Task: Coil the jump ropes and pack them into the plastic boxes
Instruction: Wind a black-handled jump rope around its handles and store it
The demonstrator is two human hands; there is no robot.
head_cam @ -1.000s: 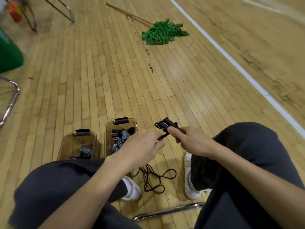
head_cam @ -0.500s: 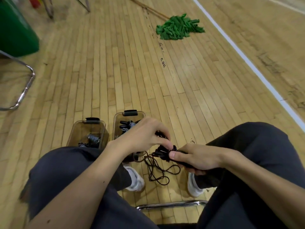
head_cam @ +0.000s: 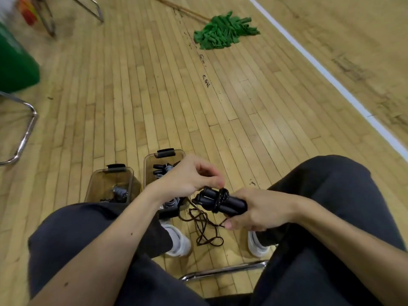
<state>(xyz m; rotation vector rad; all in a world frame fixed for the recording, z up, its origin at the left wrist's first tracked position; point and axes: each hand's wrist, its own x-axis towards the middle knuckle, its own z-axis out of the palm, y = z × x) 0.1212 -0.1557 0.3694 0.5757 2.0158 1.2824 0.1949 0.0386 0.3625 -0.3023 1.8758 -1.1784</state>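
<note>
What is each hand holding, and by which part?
Right hand grips the jump rope by its paired handles; left hand pinches its cord at the wrap.

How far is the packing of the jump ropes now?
Done: bundled ropes lie in the right box and the left box. In hand: the right hand grips the black handles; the left hand pinches the cord wrapped round them. Left: wind the loose cord, then box it.

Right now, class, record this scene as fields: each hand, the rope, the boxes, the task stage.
Right hand: grips both black handles together
Left hand: pinches the cord wound round the handles
Loose cord: trails to the floor between the feet
Boxes: left box and right box, open, ropes inside
Stage: coiling, not yet packed
</note>
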